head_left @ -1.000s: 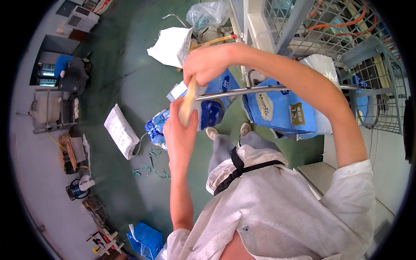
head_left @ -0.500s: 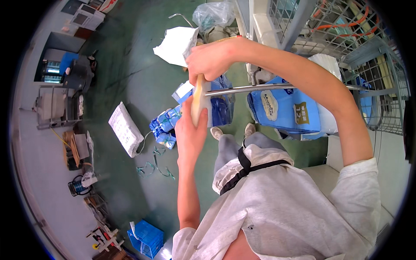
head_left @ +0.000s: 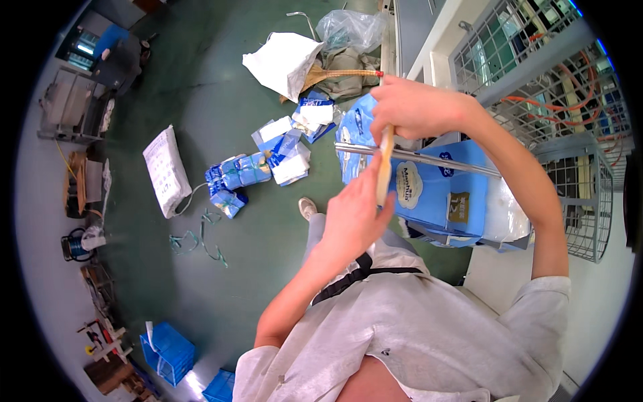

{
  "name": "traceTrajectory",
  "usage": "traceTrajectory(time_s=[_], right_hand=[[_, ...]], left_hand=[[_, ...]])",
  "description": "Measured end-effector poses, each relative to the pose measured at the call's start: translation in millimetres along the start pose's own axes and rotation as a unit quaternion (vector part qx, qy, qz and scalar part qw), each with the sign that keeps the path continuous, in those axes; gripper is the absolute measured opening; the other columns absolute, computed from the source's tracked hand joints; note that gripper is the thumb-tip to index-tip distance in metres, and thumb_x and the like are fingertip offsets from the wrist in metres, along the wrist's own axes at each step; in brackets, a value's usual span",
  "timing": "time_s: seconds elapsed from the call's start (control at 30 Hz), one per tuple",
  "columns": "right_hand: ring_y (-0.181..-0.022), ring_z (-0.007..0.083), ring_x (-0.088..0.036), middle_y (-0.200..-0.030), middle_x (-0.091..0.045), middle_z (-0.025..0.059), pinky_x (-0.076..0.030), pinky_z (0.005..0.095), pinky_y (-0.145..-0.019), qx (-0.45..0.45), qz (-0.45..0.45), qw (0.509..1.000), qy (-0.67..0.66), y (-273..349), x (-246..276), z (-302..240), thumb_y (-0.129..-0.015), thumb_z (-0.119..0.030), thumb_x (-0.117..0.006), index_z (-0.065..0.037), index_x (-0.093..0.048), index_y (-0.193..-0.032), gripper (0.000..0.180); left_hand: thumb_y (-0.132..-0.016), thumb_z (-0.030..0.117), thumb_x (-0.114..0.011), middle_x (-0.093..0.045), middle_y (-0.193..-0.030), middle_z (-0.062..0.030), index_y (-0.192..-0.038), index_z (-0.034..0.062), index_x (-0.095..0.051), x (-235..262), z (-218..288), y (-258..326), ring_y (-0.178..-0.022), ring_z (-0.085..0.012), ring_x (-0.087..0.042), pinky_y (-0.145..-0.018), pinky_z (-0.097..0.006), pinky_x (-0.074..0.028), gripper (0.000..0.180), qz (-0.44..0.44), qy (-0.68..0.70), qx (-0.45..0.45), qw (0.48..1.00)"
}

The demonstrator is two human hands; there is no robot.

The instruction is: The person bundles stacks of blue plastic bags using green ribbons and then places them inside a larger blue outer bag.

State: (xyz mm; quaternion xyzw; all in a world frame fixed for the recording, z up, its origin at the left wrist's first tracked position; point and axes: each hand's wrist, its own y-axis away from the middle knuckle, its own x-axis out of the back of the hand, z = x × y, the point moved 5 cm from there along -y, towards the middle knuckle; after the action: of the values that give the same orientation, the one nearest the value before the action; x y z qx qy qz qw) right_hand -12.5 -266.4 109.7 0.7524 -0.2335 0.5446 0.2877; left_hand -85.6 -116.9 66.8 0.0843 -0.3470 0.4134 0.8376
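Note:
Both my hands hold a pale yellow roll [head_left: 385, 171], thin and seen edge-on. Closed on its upper end is my right hand [head_left: 416, 110], while my left hand [head_left: 355, 218] grips its lower part with the thumb on the near side. A shiny metal rod [head_left: 449, 161] crosses at the roll, its free end sticking out to the left. Whether the rod goes through the roll or behind it, I cannot tell. Below and beyond the rod is a large blue plastic-wrapped pack [head_left: 435, 191], with another blue pack [head_left: 353, 130] left of it.
Blue and white packets [head_left: 291, 151] and a tied blue bundle [head_left: 238, 173] lie on the green floor. Left of them is a white sack [head_left: 167, 171], with green strapping [head_left: 211, 238] nearby. A white bag [head_left: 281, 65] lies ahead. Wire mesh [head_left: 509, 50] stands right; a blue crate [head_left: 167, 354] sits lower left.
Both hands and the roll have shifted right in view as my view turned. The rod's end now shows left of the roll; before, it met the roll's right side.

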Motion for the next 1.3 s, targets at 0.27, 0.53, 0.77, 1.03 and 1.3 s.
traceTrajectory(time_s=[0.27,0.53,0.77,1.03,1.3], right_hand=[[-0.098,0.0189,-0.052,-0.091,-0.058,0.0,-0.041,0.0328,-0.086,-0.067,0.033,0.996,0.055,34.7,-0.6,-13.5,-0.069,-0.003,-0.065,-0.015,-0.071,-0.081,0.018],[-0.097,0.0281,-0.057,-0.108,-0.057,0.01,-0.048,0.0373,-0.08,-0.369,0.357,0.857,-0.045,60.4,5.8,-68.3,-0.076,-0.008,-0.068,-0.006,-0.064,-0.094,0.018],[-0.095,0.0316,-0.06,-0.107,-0.06,0.013,-0.05,0.0385,-0.076,-0.648,0.472,0.586,-0.118,31.3,-48.7,-131.3,-0.081,-0.021,-0.073,-0.003,-0.052,-0.117,0.046],[-0.073,0.0289,-0.064,-0.079,-0.065,0.0106,-0.051,0.0406,-0.059,-0.8,0.368,0.468,-0.078,21.4,-52.5,-135.1,-0.089,-0.022,-0.062,-0.004,-0.056,-0.1,0.022],[-0.063,0.03,-0.063,-0.072,-0.063,0.0115,-0.048,0.0397,-0.051,-0.797,0.41,0.442,-0.024,7.3,-65.5,-127.7,-0.09,-0.025,-0.061,-0.006,-0.053,-0.09,0.021]], left_hand=[[-0.086,0.036,-0.068,-0.049,-0.134,-0.0235,-0.147,0.0026,-0.027,-12.2,-5.9,-9.0,-0.117,-0.038,-0.052,-0.094,-0.043,-0.046,0.081,-0.126,0.104,-0.075,0.984],[-0.09,0.042,-0.061,-0.041,-0.141,-0.0235,-0.149,-0.0002,-0.021,2.7,-24.1,-27.5,-0.126,-0.0406,-0.042,-0.1,-0.045,-0.042,0.083,-0.273,0.089,-0.148,0.947],[-0.093,0.017,-0.055,-0.034,-0.149,-0.0196,-0.149,0.0061,-0.026,17.0,-38.2,-52.3,-0.127,-0.039,-0.045,-0.097,-0.044,-0.046,0.063,-0.428,0.155,-0.212,0.865],[-0.078,-0.007,-0.065,-0.069,-0.098,-0.0081,-0.1,0.0037,-0.067,67.8,-9.4,-140.7,-0.09,-0.0297,-0.063,-0.078,-0.036,-0.052,0.025,-0.289,0.086,-0.451,0.84],[-0.103,0.029,-0.042,-0.06,-0.063,-0.0077,-0.094,0.0003,-0.055,-23.3,-60.2,-121.4,-0.048,-0.0135,-0.053,-0.048,-0.028,-0.041,0.032,-0.731,0.155,-0.048,0.663]])
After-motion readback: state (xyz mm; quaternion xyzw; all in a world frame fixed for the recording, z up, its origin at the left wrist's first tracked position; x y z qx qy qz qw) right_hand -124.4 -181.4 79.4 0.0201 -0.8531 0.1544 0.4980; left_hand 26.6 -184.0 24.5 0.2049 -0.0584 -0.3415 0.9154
